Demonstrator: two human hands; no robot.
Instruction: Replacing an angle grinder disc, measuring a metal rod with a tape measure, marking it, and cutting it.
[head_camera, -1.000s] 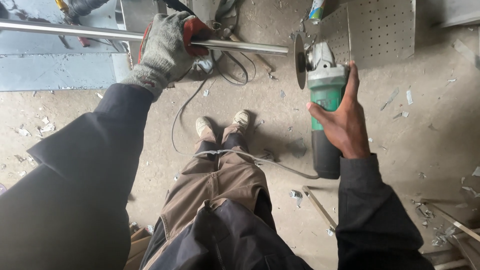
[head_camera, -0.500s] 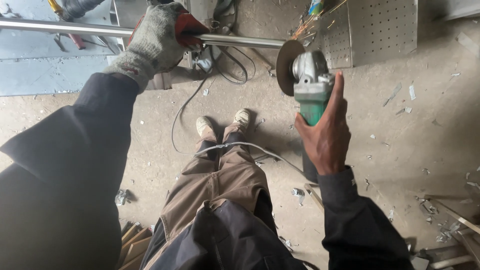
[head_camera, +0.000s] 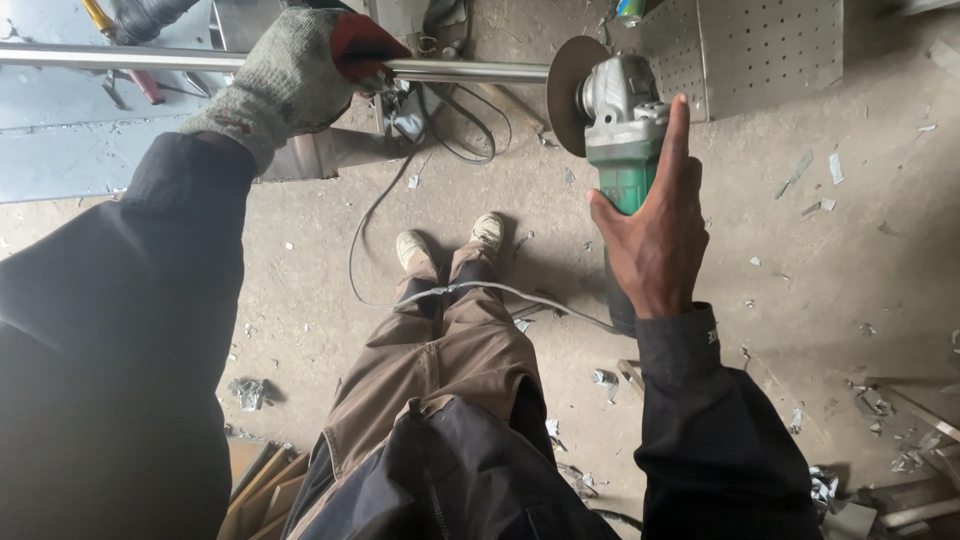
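Illumination is even, diffuse daylight, moderately bright; its source cannot be told. Shadows are soft: a faint one lies on the grey dusty concrete floor (head_camera: 860, 250) beneath the green-bodied angle grinder (head_camera: 620, 140); another sits around the pale shoes (head_camera: 450, 245). A mild sheen runs along the long polished steel tube (head_camera: 460, 70); no harsh glare. The dark jacket sleeves (head_camera: 110, 340) read nearly black, with little detail. Focus is sharp at centre; wide-angle stretching shows toward the edges; no motion blur is evident.

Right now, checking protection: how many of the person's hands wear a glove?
1: the left hand, gripping the metal tube, wears a knit glove. The right hand, holding the angle grinder, is bare.
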